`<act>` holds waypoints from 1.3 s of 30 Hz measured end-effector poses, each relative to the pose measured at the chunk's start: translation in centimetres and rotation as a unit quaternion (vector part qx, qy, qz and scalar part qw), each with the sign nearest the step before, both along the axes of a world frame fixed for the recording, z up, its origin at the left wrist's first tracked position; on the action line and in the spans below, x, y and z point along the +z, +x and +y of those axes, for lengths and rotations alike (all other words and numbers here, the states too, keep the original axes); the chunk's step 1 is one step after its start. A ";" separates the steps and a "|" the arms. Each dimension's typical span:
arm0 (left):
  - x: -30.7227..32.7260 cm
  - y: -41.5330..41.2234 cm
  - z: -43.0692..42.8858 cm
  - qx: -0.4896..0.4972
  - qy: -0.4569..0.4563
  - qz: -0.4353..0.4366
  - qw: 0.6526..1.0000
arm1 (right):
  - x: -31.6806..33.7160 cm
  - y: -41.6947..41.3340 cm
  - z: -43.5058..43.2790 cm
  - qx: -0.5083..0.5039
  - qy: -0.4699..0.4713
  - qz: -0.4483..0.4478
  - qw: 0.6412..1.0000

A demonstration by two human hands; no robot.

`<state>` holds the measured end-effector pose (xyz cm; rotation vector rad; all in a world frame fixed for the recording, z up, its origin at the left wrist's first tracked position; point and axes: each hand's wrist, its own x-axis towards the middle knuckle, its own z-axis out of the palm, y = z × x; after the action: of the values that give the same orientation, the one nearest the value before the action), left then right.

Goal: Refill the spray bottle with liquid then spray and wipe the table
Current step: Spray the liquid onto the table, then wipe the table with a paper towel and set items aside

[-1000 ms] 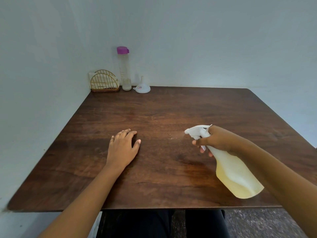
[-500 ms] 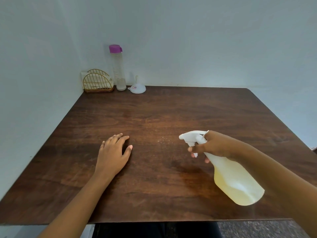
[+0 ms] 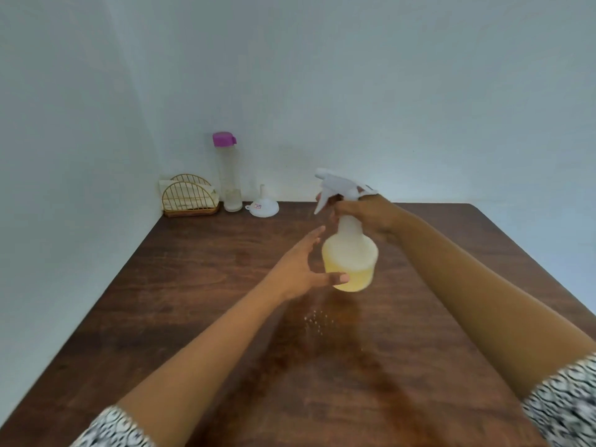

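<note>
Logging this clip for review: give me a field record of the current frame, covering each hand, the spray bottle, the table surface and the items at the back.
right hand: grips the spray bottle at its neck, under the trigger head
left hand: open, fingers straight, beside the bottle's lower body; contact unclear
bottle state: upright, held above the table, pale yellow liquid in its lower part
table surface: dark wood, small droplets below the bottle
back left corner: wire napkin holder, tall clear bottle with purple cap, white funnel wide end down
</note>
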<state>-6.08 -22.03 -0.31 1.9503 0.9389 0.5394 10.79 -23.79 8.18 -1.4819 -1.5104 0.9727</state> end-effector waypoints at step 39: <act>0.7 -2.5 24.0 0.218 0.194 0.227 0.929 | -6.8 -0.7 21.3 -0.354 0.133 -0.227 0.897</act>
<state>-8.63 2.02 0.39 2.2813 1.6916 0.5623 10.04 -2.46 1.39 -1.9196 -1.1669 -0.0197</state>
